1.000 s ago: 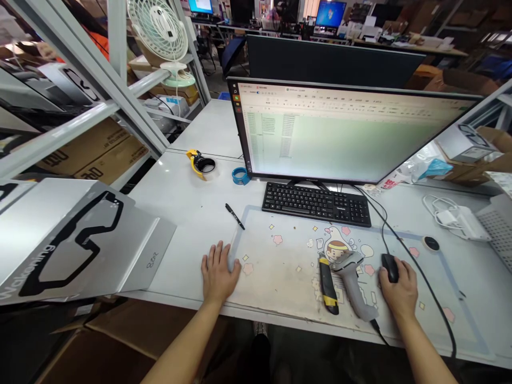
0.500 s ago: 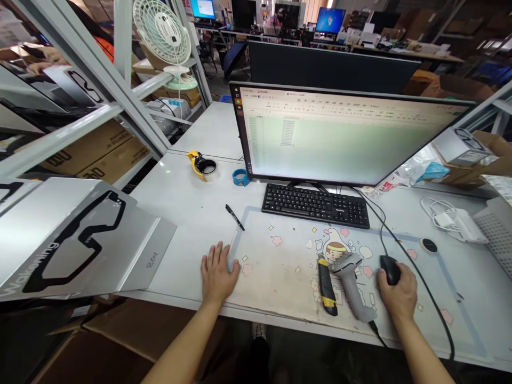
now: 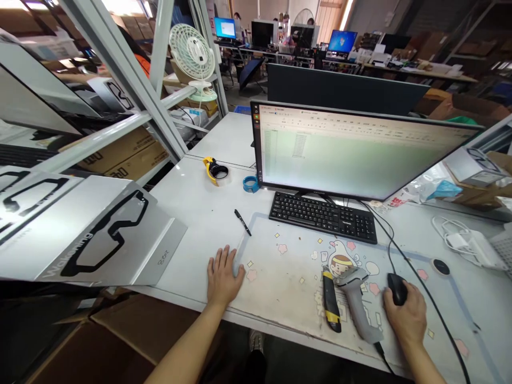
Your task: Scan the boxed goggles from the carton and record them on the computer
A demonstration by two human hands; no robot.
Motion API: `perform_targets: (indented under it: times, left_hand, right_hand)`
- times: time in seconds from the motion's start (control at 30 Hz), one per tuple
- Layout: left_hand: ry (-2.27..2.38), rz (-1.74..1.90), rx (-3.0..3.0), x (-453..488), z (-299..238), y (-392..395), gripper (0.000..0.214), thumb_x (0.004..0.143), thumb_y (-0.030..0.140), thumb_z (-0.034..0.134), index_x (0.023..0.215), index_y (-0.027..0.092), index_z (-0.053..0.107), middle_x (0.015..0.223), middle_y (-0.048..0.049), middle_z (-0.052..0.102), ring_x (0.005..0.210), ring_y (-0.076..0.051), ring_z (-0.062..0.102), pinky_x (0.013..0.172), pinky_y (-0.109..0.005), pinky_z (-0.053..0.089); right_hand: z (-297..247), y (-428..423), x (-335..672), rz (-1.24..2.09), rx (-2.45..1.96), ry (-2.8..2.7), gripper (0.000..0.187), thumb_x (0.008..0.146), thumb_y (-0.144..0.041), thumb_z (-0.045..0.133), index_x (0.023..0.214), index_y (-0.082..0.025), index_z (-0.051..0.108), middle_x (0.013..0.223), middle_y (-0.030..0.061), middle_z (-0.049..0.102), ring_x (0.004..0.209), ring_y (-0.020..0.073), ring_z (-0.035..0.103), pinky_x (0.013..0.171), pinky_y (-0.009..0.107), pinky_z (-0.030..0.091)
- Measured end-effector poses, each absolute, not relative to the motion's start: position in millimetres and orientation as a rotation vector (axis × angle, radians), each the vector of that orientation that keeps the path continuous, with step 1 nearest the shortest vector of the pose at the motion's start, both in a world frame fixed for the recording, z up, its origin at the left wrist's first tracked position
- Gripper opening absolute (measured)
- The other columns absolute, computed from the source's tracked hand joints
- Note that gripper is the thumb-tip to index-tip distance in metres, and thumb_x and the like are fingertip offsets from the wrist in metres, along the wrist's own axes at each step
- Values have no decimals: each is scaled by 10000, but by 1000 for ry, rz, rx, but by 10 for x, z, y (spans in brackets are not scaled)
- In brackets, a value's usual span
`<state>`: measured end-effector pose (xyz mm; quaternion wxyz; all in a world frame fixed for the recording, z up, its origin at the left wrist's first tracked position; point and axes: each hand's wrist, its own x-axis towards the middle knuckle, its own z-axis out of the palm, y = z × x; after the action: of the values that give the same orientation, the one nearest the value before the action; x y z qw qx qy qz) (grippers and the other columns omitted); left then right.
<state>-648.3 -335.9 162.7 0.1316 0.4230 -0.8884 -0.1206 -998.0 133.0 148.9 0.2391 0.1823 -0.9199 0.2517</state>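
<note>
- Keyboard: the mouse sits in front of its right end, gripped under the right hand.
- Left hand: spread flat, holding nothing, front-left of the keyboard.
- Scanner and yellow-black cutter: side by side in front of the keyboard, between the hands, the scanner nearer the mouse.
- Pen: left of the keyboard.
- Monitor: behind the keyboard.
- Silver box: well left of the keyboard.

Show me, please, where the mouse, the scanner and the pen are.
Mouse (image 3: 397, 288): head view, on its black top.
Scanner (image 3: 357, 306): head view, on its grey handle.
Pen (image 3: 242, 222): head view, on the middle of its barrel.
</note>
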Motion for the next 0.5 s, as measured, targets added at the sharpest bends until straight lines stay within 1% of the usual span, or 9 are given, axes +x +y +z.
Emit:
perform_targets:
  times: [0.17, 0.33, 0.5]
  left_hand:
    - [-2576, -364, 1231, -6487, 1636, -3354, 612, 1036, 388, 528, 1587, 161, 671, 1775, -151, 495, 1681, -383, 408, 1407, -635, 239]
    - [-2570, -360, 1225, -6484, 1625, -3349, 615, 1048, 402, 507, 1589, 157, 668, 1777, -141, 494, 1685, -374, 405, 1408, -629, 238]
    - [-2582, -378, 1233, -6483, 1626, -3351, 627, 1047, 404, 514, 1596, 140, 662, 1787, -149, 479, 1691, -387, 391, 1408, -642, 236]
  right_hand:
    - [1491, 1340, -9998, 720, 502, -2528, 745, 955, -578, 628, 1465, -37, 667, 1429, 314, 664, 1364, 485, 616, 1195, 671, 491]
    - [1518, 1322, -9998, 716, 507, -2504, 779, 959, -594, 619, 1488, -23, 651, 1442, 325, 664, 1384, 489, 612, 1208, 665, 485]
    - [1515, 1324, -9984, 670, 449, -2535, 736, 953, -587, 598, 1465, -65, 678, 1446, 298, 679, 1359, 494, 638, 1165, 669, 518]
